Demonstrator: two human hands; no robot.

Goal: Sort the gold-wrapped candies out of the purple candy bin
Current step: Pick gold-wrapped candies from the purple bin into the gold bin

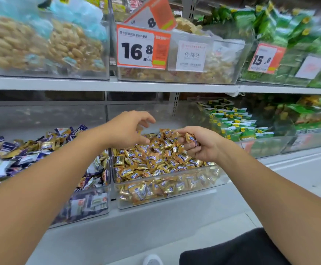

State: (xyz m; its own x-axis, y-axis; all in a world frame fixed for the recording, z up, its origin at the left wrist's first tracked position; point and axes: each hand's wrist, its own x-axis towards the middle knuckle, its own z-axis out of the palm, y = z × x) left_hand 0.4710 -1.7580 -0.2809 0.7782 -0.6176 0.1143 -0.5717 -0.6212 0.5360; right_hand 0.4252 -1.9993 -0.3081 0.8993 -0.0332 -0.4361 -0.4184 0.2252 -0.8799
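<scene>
Head view. Two bare forearms reach over lower shelf. Left hand (129,129) hovers above gold bin (167,196), fingers loosely curled, holding nothing. Right hand (199,144) pinches one gold candy (191,138), crinkled foil, twisted ends, above same bin. Gold bin: clear plastic, heaped with glossy gold wrappers, too many to count. Purple bin (90,205), clear, just left: purple-white wrappers with gold ones mixed along back. Two orange price tags: 16.8 tag (136,47), 15.8 tag (263,59).
</scene>
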